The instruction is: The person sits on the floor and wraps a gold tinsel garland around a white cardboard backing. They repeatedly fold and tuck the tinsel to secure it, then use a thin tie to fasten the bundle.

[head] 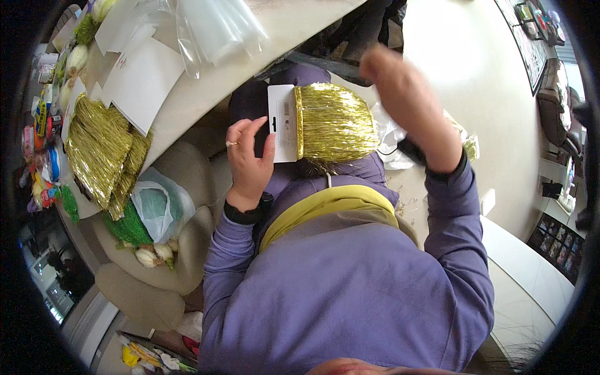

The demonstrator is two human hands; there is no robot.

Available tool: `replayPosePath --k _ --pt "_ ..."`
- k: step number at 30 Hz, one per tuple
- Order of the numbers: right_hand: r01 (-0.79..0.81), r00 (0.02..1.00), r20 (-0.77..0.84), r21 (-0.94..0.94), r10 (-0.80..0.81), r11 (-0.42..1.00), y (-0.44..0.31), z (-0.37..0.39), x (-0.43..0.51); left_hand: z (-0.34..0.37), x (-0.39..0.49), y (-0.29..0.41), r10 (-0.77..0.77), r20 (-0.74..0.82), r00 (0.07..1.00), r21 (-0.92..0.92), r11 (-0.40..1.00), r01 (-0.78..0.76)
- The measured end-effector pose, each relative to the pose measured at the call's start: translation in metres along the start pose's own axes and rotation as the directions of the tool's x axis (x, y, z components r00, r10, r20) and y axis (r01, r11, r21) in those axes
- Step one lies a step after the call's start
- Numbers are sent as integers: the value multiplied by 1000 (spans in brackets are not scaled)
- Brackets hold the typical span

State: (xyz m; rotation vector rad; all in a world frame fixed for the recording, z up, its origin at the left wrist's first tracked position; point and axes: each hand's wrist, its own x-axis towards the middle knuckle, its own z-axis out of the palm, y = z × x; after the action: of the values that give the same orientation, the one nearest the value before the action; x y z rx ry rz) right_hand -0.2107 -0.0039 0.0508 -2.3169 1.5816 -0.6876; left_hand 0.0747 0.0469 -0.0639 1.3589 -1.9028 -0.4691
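Note:
Gold tinsel fringe (pixel 335 123) lies across the thighs, its gathered band against a white header card (pixel 283 123) with a hanging slot and print. Beside the card's left edge is my left hand (pixel 251 157), thumb and forefinger apart at the slot; whether they touch the card is hard to tell. My right hand (pixel 393 77), blurred by motion, is raised to the upper right of the fringe, and its fingers cannot be made out. More gold tinsel fringes (pixel 101 152) hang over the table edge at the left, near white cards (pixel 143 77).
Clear plastic bags (pixel 218 33) lie on the table (pixel 225 86). A beige chair (pixel 187 164) at the left holds a plastic bag (pixel 164 201), green tinsel (pixel 126 227) and white bulb-shaped items (pixel 152 257). A white plastic bag (pixel 396 140) is beyond my right thigh.

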Motion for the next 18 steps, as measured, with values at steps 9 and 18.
replayPosePath --k 9,18 --pt "-20 991 134 263 -16 965 -38 21 -71 -14 10 31 322 395 860 14 935 -355" --pt "-300 926 203 908 319 293 -17 35 -95 -11 -6 44 349 366 863 -277 926 -257"
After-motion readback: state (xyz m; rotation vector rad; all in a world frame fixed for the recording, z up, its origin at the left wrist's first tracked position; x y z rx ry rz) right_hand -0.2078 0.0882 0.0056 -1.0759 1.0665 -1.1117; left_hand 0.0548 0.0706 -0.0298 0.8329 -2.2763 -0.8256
